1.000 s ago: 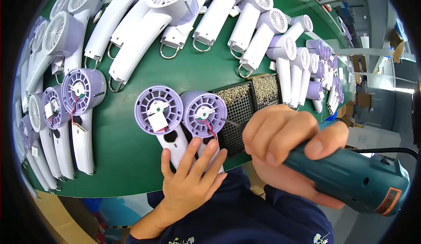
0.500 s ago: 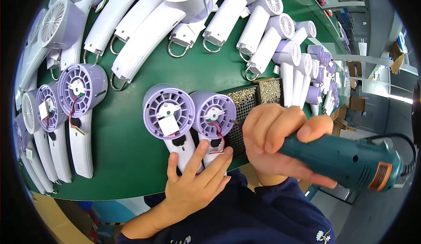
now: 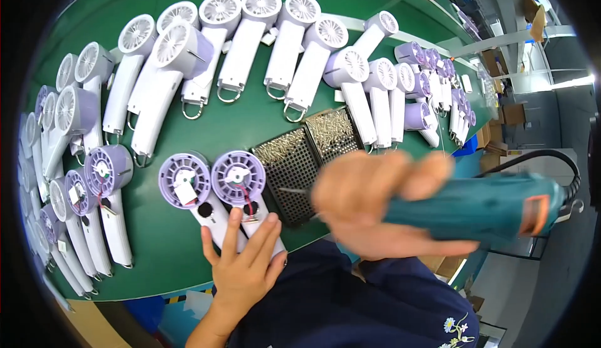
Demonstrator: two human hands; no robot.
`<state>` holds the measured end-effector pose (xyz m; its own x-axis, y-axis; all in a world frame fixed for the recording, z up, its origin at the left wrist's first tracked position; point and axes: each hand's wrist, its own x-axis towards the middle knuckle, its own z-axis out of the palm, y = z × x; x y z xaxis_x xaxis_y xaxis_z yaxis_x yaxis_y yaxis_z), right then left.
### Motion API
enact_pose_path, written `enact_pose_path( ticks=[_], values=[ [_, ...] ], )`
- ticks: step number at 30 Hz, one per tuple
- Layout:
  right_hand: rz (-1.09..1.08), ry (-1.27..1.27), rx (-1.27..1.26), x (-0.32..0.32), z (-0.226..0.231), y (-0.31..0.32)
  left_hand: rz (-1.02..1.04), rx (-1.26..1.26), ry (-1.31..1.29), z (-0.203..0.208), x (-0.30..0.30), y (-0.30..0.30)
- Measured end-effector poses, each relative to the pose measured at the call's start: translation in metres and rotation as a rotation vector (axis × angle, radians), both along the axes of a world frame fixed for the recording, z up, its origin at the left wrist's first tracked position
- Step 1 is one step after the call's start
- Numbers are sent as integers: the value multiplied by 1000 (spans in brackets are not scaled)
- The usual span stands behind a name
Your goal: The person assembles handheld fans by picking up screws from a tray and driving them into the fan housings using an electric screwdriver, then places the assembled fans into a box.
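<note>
My left hand (image 3: 243,279) lies with spread fingers over the white handle of a handheld fan, whose purple round head (image 3: 238,177) faces up. Red wires and a small connector hang from its hub. Close beside it on the left is a second open-backed fan (image 3: 184,181) with a white square piece on its hub. A teal electric screwdriver (image 3: 463,210) is gripped in my right hand (image 3: 369,201), both smeared by motion. Its thin bit points left, above a black perforated tray (image 3: 289,191) of small screws, apart from the fan.
Another screw tray (image 3: 332,129) adjoins the first. White fans with grilles (image 3: 303,10) stand in an arc across the green table (image 3: 150,248). More purple-headed fans (image 3: 107,169) crowd the left edge and far right. A black cable (image 3: 557,154) runs from the screwdriver.
The screwdriver's bit has left the right-hand fan's head and is now over the screw tray. My left hand stays on the handle. The whole view has shifted, bringing more of the table into sight.
</note>
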<state>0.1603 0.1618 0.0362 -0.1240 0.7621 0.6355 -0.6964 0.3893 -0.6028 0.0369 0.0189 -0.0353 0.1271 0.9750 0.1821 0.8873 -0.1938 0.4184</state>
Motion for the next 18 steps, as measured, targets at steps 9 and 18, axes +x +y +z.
enact_pose_path(
  ticks=[9, 18],
  values=[
    [-190, -93, -44, 82, -43, 49, 38, -55, 63, 0, 5, 1],
    [-110, -56, -66, 89, -58, 55, 38, -36, 73, -6, 7, -1]
  ],
)
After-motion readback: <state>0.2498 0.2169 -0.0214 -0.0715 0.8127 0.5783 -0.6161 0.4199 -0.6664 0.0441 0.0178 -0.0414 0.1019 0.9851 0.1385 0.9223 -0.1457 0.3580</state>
